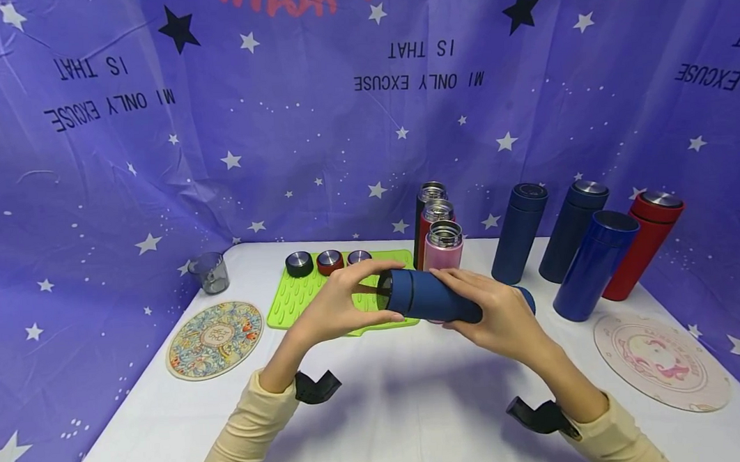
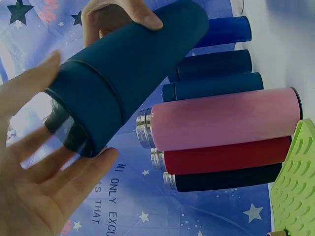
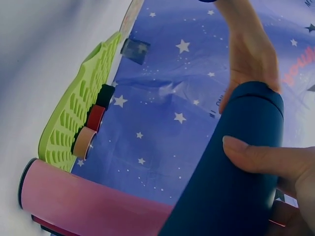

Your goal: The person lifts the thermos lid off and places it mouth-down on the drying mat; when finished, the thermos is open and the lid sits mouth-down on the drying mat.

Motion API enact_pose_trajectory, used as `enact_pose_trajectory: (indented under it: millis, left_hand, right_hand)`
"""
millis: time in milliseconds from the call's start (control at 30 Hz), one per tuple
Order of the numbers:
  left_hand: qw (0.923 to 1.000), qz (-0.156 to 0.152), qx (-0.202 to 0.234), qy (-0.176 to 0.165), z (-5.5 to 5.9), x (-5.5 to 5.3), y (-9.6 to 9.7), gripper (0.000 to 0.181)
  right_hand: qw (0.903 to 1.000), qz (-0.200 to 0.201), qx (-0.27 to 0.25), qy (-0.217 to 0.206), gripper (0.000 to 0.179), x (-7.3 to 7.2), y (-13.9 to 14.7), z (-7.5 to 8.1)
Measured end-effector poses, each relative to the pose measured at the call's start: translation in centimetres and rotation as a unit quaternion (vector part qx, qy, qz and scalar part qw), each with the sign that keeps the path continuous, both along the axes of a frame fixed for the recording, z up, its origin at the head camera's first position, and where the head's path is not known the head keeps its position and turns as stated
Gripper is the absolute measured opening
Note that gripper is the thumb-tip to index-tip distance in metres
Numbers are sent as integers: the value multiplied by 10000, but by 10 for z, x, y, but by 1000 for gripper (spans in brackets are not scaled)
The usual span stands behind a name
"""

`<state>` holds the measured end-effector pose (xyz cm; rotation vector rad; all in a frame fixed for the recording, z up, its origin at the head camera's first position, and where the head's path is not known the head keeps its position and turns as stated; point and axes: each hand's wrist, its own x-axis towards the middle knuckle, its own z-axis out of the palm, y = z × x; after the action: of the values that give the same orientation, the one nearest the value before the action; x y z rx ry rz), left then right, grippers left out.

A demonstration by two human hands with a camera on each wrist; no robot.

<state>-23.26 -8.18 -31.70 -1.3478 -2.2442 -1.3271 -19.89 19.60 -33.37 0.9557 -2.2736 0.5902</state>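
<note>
A matte dark-blue thermos [image 1: 439, 296] is held level above the table, its lid end pointing left. My right hand [image 1: 496, 311] grips its body, with the thumb [image 3: 246, 153] lying along the side. At the other end my left hand [image 1: 339, 302] spans the lid [image 2: 83, 108], thumb on one side and fingers on the other, right at the rim. The lid's end face looks dark and shiny in the left wrist view. Behind the thermos stand a pink flask [image 2: 226, 120], a red flask [image 2: 226, 156] and a black flask [image 2: 229, 178], all without lids, their steel necks showing.
A green drying mat [image 1: 286, 302] carries a black lid [image 1: 299, 264], a red lid [image 1: 330, 262] and a third lid [image 1: 359, 257]. A glass [image 1: 212, 273] and patterned round mat [image 1: 215, 340] lie left. Several lidded thermoses, including a red one [image 1: 643, 244], and a pink mat [image 1: 662, 362] are right.
</note>
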Motion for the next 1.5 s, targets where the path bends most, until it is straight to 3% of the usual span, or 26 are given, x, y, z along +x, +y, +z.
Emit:
enact_pose_trajectory:
  millis: [133, 233, 333, 500, 600, 867, 1000, 1100, 1333, 1400, 1500]
  left_hand:
    - [9982, -435, -81, 395, 2, -3, -3, 71]
    - [9977, -506, -61, 439, 2, -3, -3, 70]
    - [9992, -353, 25, 190, 2, -1, -3, 69]
    - [9990, 252, 11, -372, 1, 1, -1, 66]
    - [9982, 374, -88, -465, 1, 2, -1, 66]
    - [9991, -391, -146, 22, 1, -3, -4, 71]
    - [9979, -605, -145, 185, 2, -4, -4, 72]
    - [9988, -474, -84, 21, 1, -4, -3, 70]
    - [9972, 301, -142, -669, -1, 0, -1, 66]
    - [9964, 391, -234, -711, -1, 0, -1, 65]
    - [9975, 260, -282, -591, -1, 0, 0, 66]
  right_hand:
    - [9992, 138, -126, -359, 84, 0, 2, 2]
    - [9986, 151, -177, -478, 85, 0, 2, 2]
    - [9991, 106, -142, -380, 85, 0, 2, 1]
    - [9999, -122, 25, 41, 84, 0, 0, -1]
    - [9997, -190, 85, 119, 84, 0, -1, -1]
    - [9976, 238, -193, -624, 85, -2, 3, 1]
    - [9952, 368, -277, -867, 86, -3, 4, 1]
    - [9959, 292, -254, -815, 86, -2, 4, 1]
    - [9988, -19, -47, -489, 85, 1, 1, 0]
    - [9989, -58, -21, -456, 85, 1, 1, 1]
    - [9985, 0, -47, -552, 85, 1, 2, 2]
